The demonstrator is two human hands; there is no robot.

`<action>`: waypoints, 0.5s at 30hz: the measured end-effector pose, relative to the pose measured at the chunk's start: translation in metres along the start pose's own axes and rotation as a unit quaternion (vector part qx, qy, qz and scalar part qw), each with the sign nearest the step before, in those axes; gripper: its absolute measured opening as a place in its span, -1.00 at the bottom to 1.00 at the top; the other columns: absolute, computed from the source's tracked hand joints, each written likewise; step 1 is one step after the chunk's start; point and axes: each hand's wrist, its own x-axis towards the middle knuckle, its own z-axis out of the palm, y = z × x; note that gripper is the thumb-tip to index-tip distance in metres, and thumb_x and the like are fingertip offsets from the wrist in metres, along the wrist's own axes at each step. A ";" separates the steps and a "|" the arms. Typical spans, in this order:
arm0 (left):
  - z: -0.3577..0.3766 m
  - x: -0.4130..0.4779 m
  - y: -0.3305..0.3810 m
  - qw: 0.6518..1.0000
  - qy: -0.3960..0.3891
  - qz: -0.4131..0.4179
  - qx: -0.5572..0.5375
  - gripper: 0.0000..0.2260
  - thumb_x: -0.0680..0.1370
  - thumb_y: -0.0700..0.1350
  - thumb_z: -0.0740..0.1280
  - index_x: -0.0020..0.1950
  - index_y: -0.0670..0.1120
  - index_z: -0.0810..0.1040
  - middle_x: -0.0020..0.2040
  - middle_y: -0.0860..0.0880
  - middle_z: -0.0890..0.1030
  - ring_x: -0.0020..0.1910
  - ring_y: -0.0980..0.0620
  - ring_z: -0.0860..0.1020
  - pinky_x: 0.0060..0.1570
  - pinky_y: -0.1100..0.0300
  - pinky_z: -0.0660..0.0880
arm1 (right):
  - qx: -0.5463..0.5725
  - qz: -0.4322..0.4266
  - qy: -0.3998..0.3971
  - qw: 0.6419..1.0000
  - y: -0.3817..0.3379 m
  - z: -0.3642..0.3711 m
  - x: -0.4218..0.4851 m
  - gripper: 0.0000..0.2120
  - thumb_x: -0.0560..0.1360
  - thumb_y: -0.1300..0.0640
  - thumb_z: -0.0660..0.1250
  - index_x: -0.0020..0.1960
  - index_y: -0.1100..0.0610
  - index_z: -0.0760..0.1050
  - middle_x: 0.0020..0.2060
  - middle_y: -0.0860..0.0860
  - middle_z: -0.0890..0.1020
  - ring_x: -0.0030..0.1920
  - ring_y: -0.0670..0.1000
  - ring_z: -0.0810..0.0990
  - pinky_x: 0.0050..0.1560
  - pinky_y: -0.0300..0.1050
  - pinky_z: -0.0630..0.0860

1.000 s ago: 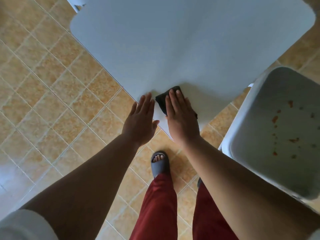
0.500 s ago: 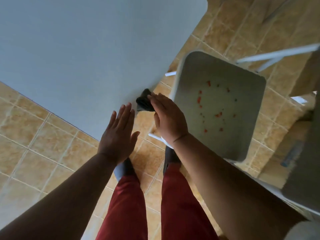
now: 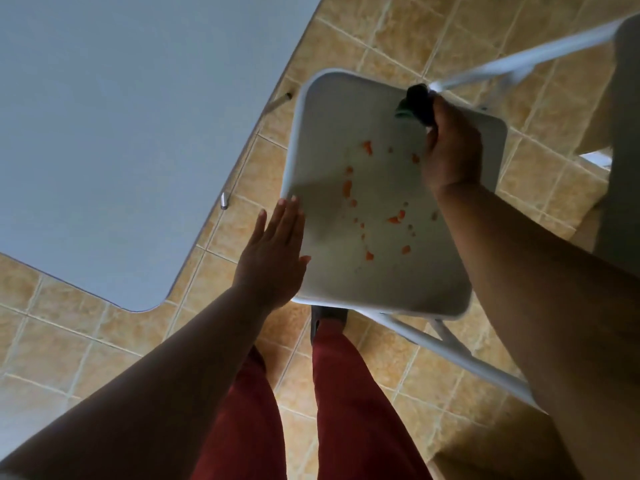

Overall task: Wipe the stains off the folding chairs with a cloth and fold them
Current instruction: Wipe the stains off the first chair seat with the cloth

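Smooth white folding chair seat point(image 3: 346, 282), rounded corners, spotted with orange stains point(image 3: 347, 187). The right hand point(image 3: 452, 157) clenches a dark crumpled cloth point(image 3: 415, 102); the left hand point(image 3: 273, 254) lies flat, fingers straight.

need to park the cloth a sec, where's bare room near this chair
The grey table, left of the seat, is bare where visible. The seat's strip along its near rim is free. Stains crowd its middle; the right hand with the cloth fills the far corner.

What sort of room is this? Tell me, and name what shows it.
Probably a home dining or kitchen area: tan floor tiles, a grey table, and a white folding chair with orange food-like stains on its seat.
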 end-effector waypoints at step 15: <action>0.014 0.000 0.002 1.000 0.000 -0.017 -0.003 -0.31 0.56 -0.02 0.28 0.57 -0.25 0.06 0.60 -0.20 0.01 0.58 -0.18 -0.04 0.51 -0.21 0.08 | 0.032 -0.205 -0.042 0.977 -0.030 0.083 -0.083 -0.57 0.50 0.39 0.13 0.34 0.24 0.45 0.34 0.23 0.46 0.38 0.33 0.35 0.35 0.23 0.33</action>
